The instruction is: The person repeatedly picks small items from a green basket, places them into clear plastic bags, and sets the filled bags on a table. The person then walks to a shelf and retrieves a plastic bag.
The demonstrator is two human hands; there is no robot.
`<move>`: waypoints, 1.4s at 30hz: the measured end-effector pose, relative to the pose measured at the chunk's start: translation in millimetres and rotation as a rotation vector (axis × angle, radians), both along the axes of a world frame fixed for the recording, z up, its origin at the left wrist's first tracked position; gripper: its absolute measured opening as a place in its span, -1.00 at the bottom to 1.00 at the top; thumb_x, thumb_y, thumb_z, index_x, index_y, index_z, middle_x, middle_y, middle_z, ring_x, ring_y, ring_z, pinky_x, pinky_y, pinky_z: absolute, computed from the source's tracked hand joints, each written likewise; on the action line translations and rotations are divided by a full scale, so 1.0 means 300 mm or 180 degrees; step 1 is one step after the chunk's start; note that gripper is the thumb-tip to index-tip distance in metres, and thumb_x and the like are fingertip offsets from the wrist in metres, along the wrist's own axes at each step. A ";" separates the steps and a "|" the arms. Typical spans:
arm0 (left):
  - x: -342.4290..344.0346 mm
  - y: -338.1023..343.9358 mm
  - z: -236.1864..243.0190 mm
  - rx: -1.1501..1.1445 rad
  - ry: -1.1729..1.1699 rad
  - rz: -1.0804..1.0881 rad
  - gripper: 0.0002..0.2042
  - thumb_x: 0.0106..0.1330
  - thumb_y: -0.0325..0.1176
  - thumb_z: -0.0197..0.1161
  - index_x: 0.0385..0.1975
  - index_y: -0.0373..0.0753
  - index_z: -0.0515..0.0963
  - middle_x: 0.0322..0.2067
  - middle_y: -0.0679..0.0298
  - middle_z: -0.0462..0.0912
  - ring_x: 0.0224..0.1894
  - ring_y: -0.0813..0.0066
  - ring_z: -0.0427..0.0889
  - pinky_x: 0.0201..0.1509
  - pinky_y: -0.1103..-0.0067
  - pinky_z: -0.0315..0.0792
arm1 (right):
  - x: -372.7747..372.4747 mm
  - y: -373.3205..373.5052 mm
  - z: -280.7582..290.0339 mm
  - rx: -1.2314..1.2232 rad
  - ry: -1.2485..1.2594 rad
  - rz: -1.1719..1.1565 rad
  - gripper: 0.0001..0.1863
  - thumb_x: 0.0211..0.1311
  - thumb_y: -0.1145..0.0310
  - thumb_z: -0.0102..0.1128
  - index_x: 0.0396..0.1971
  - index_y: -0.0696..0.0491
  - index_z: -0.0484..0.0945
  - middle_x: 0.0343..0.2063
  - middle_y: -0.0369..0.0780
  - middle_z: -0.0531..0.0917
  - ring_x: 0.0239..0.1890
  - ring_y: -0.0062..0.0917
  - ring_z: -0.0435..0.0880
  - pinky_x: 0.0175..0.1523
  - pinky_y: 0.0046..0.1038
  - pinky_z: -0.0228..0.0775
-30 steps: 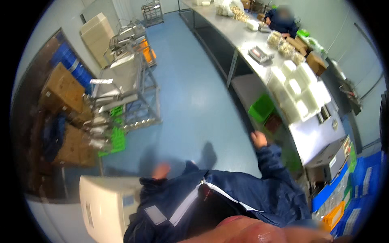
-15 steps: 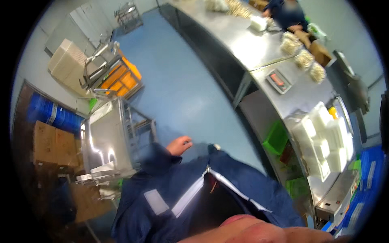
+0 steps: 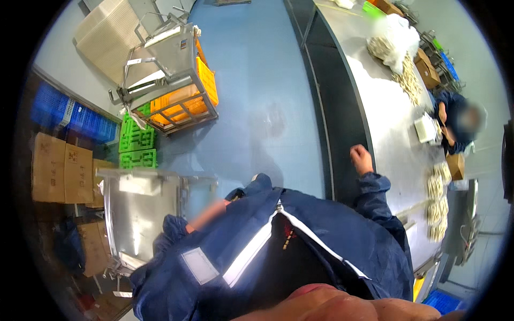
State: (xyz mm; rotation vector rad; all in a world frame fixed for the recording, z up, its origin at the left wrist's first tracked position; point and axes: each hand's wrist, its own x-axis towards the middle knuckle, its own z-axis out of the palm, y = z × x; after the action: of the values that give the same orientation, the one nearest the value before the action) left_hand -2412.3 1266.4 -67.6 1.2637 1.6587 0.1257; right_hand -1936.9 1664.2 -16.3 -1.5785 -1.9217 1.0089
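Note:
My right hand (image 3: 362,159) is beside the long edge of the steel table (image 3: 377,115), its fingers loosely curled and nothing seen in them. Low in front of my jacket is my left hand (image 3: 208,215), smeared by motion, so its fingers cannot be made out. It is nearest to a steel cart (image 3: 140,206) on the left. On the steel table lie a heap of pale stick-like pieces (image 3: 408,80), a clear plastic bag (image 3: 399,40) at its far end, and several pale packs (image 3: 436,198) nearer me.
A person (image 3: 455,120) works across the table beside a white container (image 3: 426,129). Blue floor (image 3: 257,69) runs ahead. To the left are a metal-framed cart with an orange crate (image 3: 206,83), green pallets (image 3: 137,134), cardboard boxes (image 3: 59,168) and blue crates (image 3: 75,115).
My view has shifted forward along the table; the scale and white trays have left it. My right hand has come into view, while my left has drawn back toward my body.

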 end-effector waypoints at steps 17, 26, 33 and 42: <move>-1.034 2.094 0.195 0.0939 -0.0410 0.0579 -0.70 0.46 -0.28 -0.02 -0.03 -0.36 0.52 -0.29 0.12 0.57 -0.19 0.29 0.55 -0.08 0.46 0.42 | -0.777 2.140 -0.614 0.0161 -0.1768 0.0462 -0.72 0.25 0.24 0.03 -0.55 0.11 0.53 -0.48 -0.15 0.64 -0.41 -0.33 0.60 -0.33 -0.27 0.39; -1.685 2.918 0.244 0.1484 -0.0973 0.0977 -0.69 0.46 -0.27 -0.02 -0.04 -0.35 0.54 -0.34 0.13 0.55 -0.24 0.29 0.55 -0.14 0.46 0.42 | -2.725 3.262 0.017 0.1048 0.0186 0.2064 -0.82 0.28 0.36 0.13 -0.37 0.19 0.55 -0.61 -0.22 0.55 -0.53 -0.57 0.54 -0.41 -0.46 0.36; -2.310 3.631 0.319 0.1452 -0.0442 0.1535 -0.70 0.41 -0.21 0.08 -0.17 -0.35 0.59 -0.42 0.10 0.52 -0.35 0.28 0.50 -0.23 0.47 0.40 | -2.588 3.747 -0.587 0.0113 -0.1639 0.1855 -0.75 0.21 0.24 0.10 -0.48 0.12 0.57 -0.49 -0.06 0.64 -0.35 -0.18 0.63 -0.26 -0.11 0.42; -3.428 4.424 0.184 0.2458 -0.1085 0.4764 -0.80 0.42 -0.32 0.05 -0.18 -0.30 0.54 -0.41 0.35 0.56 -0.45 0.66 0.48 -0.37 0.70 0.39 | -2.921 4.589 -0.767 -0.1399 -0.2677 0.1146 -0.77 0.25 0.28 0.07 -0.52 0.11 0.49 -0.58 -0.19 0.55 -0.50 -0.43 0.50 -0.44 -0.34 0.32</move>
State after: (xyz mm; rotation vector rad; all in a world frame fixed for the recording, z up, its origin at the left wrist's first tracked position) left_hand -3440.7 2593.6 -12.3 0.1435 1.9377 1.8751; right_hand -2813.1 3040.9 -246.4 -2.1979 -2.7587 1.0508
